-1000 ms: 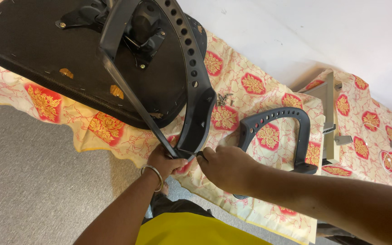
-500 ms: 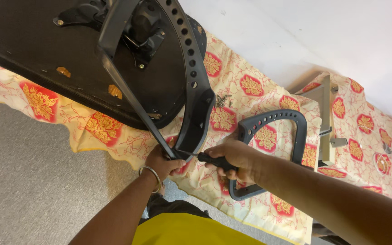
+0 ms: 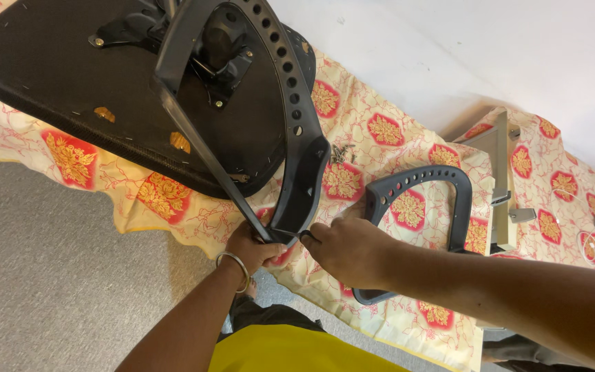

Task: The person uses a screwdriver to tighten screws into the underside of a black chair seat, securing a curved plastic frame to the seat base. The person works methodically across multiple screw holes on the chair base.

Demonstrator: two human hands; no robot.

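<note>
An upturned black chair seat (image 3: 70, 89) lies on a floral cloth (image 3: 373, 103). A dark grey armrest loop with holes (image 3: 297, 124) stands up from the seat. My left hand (image 3: 256, 246), with a metal bangle on its wrist, grips the loop's lower end. My right hand (image 3: 347, 251) is closed right beside that end, its fingertips touching the loop. It holds a small dark tool (image 3: 306, 235) that is mostly hidden in the fist.
A second grey armrest (image 3: 421, 176) lies flat on the cloth just right of my right hand. Several loose screws (image 3: 341, 153) sit behind the loop. A grey metal bracket (image 3: 500, 179) lies at the right. Grey carpet (image 3: 49, 275) is at the left.
My right hand twisted at the armrest's end: the tool's dark handle showed half a second ago and is now tucked in my fist. My left hand kept its grip.
</note>
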